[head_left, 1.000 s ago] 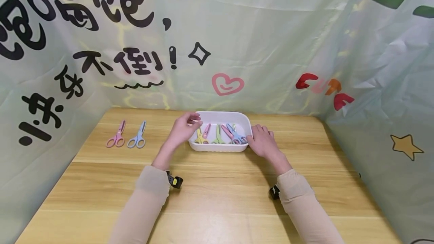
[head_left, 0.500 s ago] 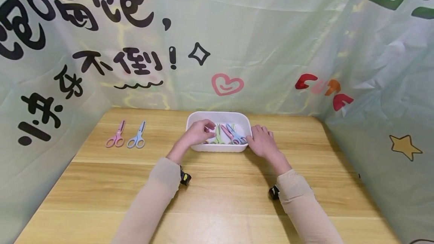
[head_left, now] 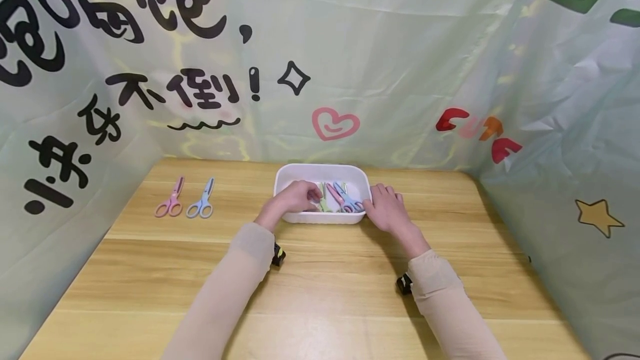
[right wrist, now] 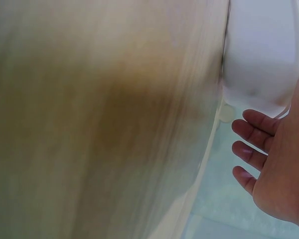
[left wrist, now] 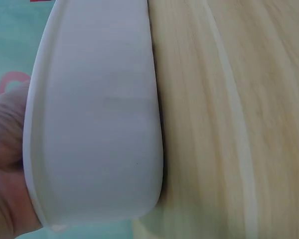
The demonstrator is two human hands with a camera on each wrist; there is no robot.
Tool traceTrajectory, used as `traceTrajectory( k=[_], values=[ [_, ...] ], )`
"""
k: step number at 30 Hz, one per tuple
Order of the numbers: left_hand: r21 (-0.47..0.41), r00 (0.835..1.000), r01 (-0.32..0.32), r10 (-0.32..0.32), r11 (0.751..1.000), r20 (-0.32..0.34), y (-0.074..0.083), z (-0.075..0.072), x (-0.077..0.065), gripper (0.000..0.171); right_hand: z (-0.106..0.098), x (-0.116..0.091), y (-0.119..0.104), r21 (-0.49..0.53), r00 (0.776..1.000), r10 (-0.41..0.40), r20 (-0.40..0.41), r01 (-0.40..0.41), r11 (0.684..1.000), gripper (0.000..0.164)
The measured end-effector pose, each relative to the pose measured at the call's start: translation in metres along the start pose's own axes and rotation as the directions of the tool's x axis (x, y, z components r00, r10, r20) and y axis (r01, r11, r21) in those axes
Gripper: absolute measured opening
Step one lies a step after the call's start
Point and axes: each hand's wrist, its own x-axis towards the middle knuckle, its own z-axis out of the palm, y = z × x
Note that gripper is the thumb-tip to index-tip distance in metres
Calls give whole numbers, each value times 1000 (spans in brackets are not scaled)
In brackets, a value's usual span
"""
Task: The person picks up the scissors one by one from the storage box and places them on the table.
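A white plastic tray (head_left: 325,218) holds several small scissors. My left hand (head_left: 297,196) reaches over the tray's front-left rim, fingers down inside beside the green scissors (head_left: 323,202); the fingertips are hidden, and I cannot tell whether they grip anything. Pink scissors (head_left: 334,193) and blue scissors (head_left: 351,204) lie in the right part of the tray. My right hand (head_left: 386,208) touches the tray's right end, thumb at the rim; in the right wrist view its fingers (right wrist: 251,152) are extended and spread. In the left wrist view the tray wall (left wrist: 99,114) hides the left fingers.
On the wooden table (head_left: 320,293), left of the tray, pink scissors (head_left: 170,204) and blue scissors (head_left: 201,204) lie side by side, blades pointing away. A printed cloth backdrop (head_left: 400,60) rises behind the table and along both sides.
My left hand has moved right from the tray's left edge and down into it, now covering the yellow scissors and the small pink ones. My right hand stays at the tray's right end.
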Motion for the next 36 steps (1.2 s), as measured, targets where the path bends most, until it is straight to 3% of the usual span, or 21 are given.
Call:
traceTrajectory(
  k=[7, 15, 25, 36],
  values=[
    [-10, 999, 47, -47, 999, 15, -2, 3, 6, 23, 0, 1, 1, -2, 1000, -1, 4, 1, 1000, 47],
    [7, 999, 22, -22, 1000, -24, -5, 2, 9, 20, 1, 2, 2, -11, 1000, -6, -7, 6, 1000, 46],
    [-14, 996, 49, -50, 999, -68, -6, 5, 10, 22, 1, 0, 1, 0, 1000, -4, -1, 4, 1000, 47],
    [-155, 999, 31, -33, 987, -12, -9, 4, 11, 28, 1, 0, 1, 7, 1000, -8, -2, 8, 1000, 46]
  ],
)
